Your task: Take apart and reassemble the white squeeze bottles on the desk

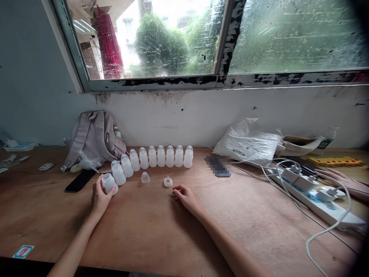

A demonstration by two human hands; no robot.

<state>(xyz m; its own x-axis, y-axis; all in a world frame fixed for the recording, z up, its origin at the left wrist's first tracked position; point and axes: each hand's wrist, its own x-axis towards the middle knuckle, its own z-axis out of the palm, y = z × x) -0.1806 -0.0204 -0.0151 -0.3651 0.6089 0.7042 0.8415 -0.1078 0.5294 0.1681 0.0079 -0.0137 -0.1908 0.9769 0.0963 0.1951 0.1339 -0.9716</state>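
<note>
Your left hand (99,197) is wrapping its fingers around an open, empty-looking bottle (108,182) — thumb and forefinger pinching its sides. Capped bottles (161,156) are curving away beyond your fingertips. Your right hand (184,195) is resting loosely curled, holding nothing, a small nipple cap (168,181) just beyond its fingertips. The wooden table (144,231) is sitting under a grimy window (201,38).

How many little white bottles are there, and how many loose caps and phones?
Capped bottles in the row: 8
Open bottle held by the left hand: 1
Loose cap pieces near the right hand: 2
Phones: 2
Total: 13
</note>
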